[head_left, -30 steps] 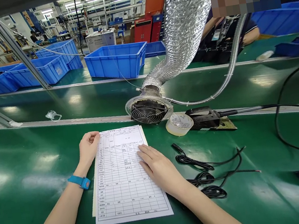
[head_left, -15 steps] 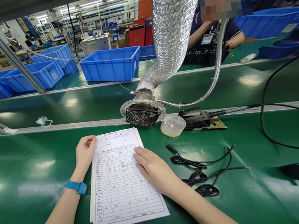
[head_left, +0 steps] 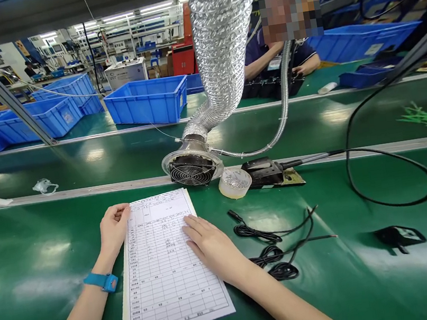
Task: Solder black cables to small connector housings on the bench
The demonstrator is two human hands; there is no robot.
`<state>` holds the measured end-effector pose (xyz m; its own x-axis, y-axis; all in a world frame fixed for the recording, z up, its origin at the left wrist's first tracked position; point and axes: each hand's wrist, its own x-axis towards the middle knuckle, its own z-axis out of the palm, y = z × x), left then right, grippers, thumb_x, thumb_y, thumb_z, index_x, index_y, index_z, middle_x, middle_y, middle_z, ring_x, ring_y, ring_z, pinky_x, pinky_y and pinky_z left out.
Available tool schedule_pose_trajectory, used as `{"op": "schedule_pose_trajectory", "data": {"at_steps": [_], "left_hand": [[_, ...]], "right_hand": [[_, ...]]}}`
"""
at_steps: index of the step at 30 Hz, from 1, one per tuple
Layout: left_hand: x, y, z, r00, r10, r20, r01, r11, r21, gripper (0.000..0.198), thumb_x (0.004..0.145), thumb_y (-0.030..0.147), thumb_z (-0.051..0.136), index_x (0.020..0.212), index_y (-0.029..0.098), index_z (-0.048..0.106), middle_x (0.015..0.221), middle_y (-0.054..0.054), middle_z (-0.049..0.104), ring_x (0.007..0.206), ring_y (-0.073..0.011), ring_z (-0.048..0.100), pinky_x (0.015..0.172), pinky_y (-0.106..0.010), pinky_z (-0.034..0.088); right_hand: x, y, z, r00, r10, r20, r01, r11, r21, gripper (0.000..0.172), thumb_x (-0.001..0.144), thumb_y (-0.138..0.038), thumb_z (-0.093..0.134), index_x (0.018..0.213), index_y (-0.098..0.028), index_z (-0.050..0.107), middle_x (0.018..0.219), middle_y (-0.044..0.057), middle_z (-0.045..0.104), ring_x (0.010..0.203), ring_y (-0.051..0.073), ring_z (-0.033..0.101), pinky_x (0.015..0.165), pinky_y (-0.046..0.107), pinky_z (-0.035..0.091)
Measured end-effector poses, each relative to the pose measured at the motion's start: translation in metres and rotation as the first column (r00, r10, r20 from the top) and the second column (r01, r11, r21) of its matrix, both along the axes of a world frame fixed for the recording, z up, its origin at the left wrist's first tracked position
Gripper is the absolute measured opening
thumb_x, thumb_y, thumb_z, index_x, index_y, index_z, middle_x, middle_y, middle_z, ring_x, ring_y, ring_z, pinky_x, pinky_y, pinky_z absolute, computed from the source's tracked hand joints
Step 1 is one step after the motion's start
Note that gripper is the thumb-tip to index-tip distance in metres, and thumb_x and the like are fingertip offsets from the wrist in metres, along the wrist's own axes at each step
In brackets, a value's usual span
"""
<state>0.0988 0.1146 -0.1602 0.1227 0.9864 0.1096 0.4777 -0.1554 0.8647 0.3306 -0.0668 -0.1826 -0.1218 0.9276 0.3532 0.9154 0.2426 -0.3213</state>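
A printed paper form (head_left: 166, 274) with a table and some handwriting lies on the green bench, on top of another sheet whose edge shows at the left and upper right. My left hand (head_left: 113, 229), with a blue strap on its wrist, pinches the form's upper left corner between curled fingers. Flat across the form's right side rests my right hand (head_left: 212, 243), fingers stretched out and holding nothing. Beside it on the right are coiled black cables (head_left: 266, 232), partly behind my forearm.
Behind the form stand a fan (head_left: 193, 169) on a silver duct (head_left: 219, 36), a tape roll (head_left: 235, 183) and a black tool (head_left: 265, 172) with a cord. A black adapter (head_left: 399, 235) lies right. Across the bench are blue bins (head_left: 146, 103) and a co-worker (head_left: 262, 59).
The view has turned a little to the right, so everything appears shifted left. Both hands keep their places on the form.
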Motion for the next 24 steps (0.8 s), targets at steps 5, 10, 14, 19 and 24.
{"op": "schedule_pose_trajectory", "data": {"at_steps": [5, 10, 14, 19, 24], "left_hand": [[0.000, 0.000, -0.001, 1.000, -0.008, 0.002, 0.008, 1.000, 0.009, 0.041, 0.081, 0.055, 0.068, 0.101, 0.019, 0.072, 0.106, -0.010, 0.070, 0.088, -0.0214, 0.064, 0.073, -0.031, 0.051], [0.001, 0.000, -0.001, 1.000, -0.001, -0.001, 0.001, 1.000, 0.020, 0.040, 0.081, 0.054, 0.068, 0.100, 0.019, 0.073, 0.105, -0.010, 0.071, 0.088, -0.0218, 0.064, 0.072, -0.031, 0.051], [0.002, 0.002, -0.004, 1.000, 0.017, -0.022, -0.016, 0.999, 0.051, 0.035, 0.083, 0.051, 0.067, 0.096, 0.020, 0.073, 0.103, -0.009, 0.072, 0.086, -0.0215, 0.064, 0.071, -0.031, 0.050], [0.001, 0.006, -0.008, 0.999, 0.041, 0.005, -0.041, 0.996, 0.076, 0.030, 0.081, 0.047, 0.067, 0.091, 0.020, 0.074, 0.097, -0.007, 0.072, 0.083, -0.0202, 0.065, 0.068, -0.029, 0.049], [0.001, 0.006, -0.005, 0.998, 0.060, 0.004, -0.060, 0.992, 0.109, 0.027, 0.078, 0.043, 0.068, 0.089, 0.019, 0.074, 0.087, -0.005, 0.072, 0.079, -0.0194, 0.064, 0.073, -0.030, 0.050]], "right_hand": [[0.002, -0.002, 0.008, 1.000, 0.012, -0.009, -0.012, 0.997, 0.072, 0.030, 0.099, -0.012, 0.049, 0.124, -0.011, 0.065, 0.139, 0.018, 0.062, 0.133, 0.032, 0.058, 0.114, 0.052, 0.048], [0.004, -0.004, 0.019, 0.995, 0.018, -0.097, 0.002, 0.979, 0.204, 0.029, 0.100, -0.010, 0.046, 0.123, -0.015, 0.064, 0.126, 0.015, 0.069, 0.121, 0.028, 0.065, 0.110, 0.053, 0.052], [0.013, -0.004, 0.028, 0.979, 0.072, -0.190, -0.010, 0.950, 0.312, 0.029, 0.100, -0.011, 0.048, 0.122, -0.019, 0.064, 0.115, 0.012, 0.073, 0.108, 0.026, 0.068, 0.101, 0.052, 0.056], [0.020, -0.006, 0.061, 0.875, 0.175, -0.452, 0.018, 0.921, 0.389, 0.021, 0.099, -0.013, 0.054, 0.112, -0.022, 0.068, 0.102, 0.007, 0.075, 0.095, 0.023, 0.069, 0.083, 0.043, 0.058], [0.004, -0.028, 0.147, 0.695, 0.344, -0.632, -0.041, 0.896, 0.443, 0.017, 0.098, -0.016, 0.060, 0.108, -0.022, 0.072, 0.096, 0.005, 0.075, 0.090, 0.020, 0.070, 0.081, 0.038, 0.058]]}}
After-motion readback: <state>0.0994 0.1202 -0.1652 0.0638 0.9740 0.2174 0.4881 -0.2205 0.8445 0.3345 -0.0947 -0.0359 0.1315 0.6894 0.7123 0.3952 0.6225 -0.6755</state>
